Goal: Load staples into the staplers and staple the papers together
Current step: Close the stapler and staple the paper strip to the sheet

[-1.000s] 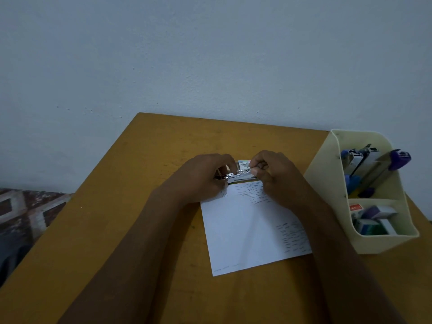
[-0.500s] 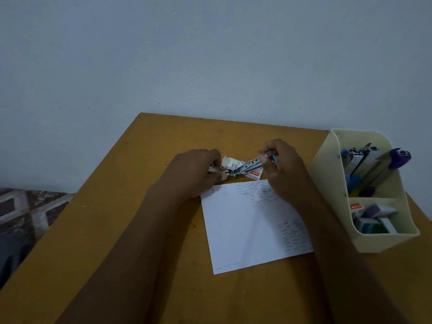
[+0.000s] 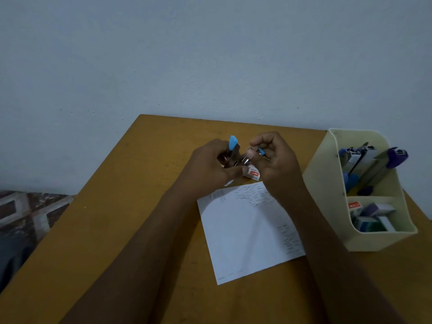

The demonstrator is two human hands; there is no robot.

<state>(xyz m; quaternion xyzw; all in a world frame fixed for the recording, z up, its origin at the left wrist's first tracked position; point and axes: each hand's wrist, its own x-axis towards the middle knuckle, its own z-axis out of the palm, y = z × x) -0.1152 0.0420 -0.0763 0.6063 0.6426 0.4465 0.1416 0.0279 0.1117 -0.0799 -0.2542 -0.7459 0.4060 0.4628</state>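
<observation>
On the desk [image 3: 140, 230], a cream organiser [image 3: 327, 183] stands at the right edge and the papers [image 3: 245, 230] lie flat mid-desk. Toward the far edge, the left hand [image 3: 210, 167] grips the small blue stapler [image 3: 233, 143], seemingly hinged open, and the right hand [image 3: 275, 160] pinches its other blue-tipped end. It looks light, stiff and springy, best held by the body, clear of the hinge. A staple box [image 3: 253, 174] lies beneath.

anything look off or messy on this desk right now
Nothing spilled or broken. The paper lies skewed to the edge of the table, and the small boxes in the front compartment of the organiser are jumbled. The blue stapler, hinged open between the left hand and right hand, fits loading.
</observation>
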